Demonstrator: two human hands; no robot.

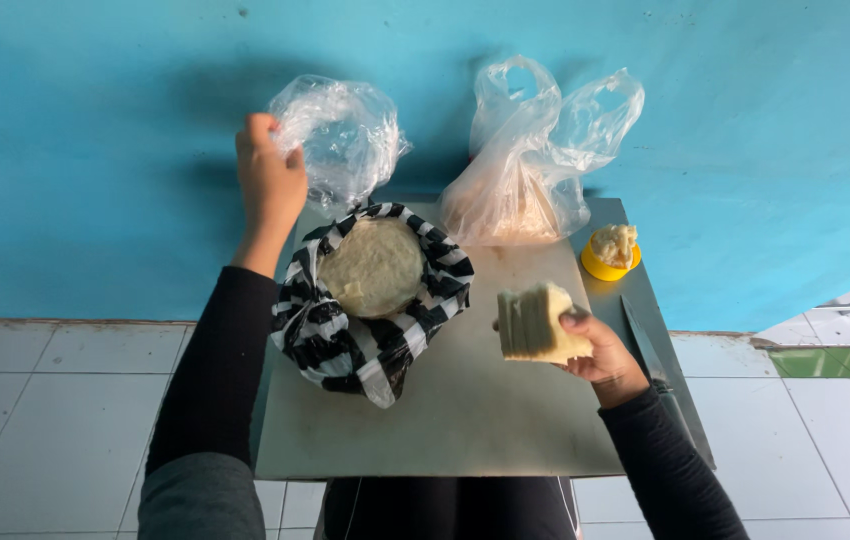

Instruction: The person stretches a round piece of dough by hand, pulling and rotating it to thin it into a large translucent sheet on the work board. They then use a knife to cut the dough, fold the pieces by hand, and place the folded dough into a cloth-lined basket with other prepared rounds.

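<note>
Head view: left hand (270, 180) raised at the far edge of the tabletop (465, 420), grip pinched shut on a crumpled clear plastic bag (345, 135). Right hand (600, 350) on the near right, grip closed around a stack of pale slices (537, 322), long edges roughly upright. Between them sits a striped bag (345, 345) holding a round pale block (373, 265). The clear bag lies up and left of the stack, well apart; its mouth, possibly facing down, is hard to read.
</note>
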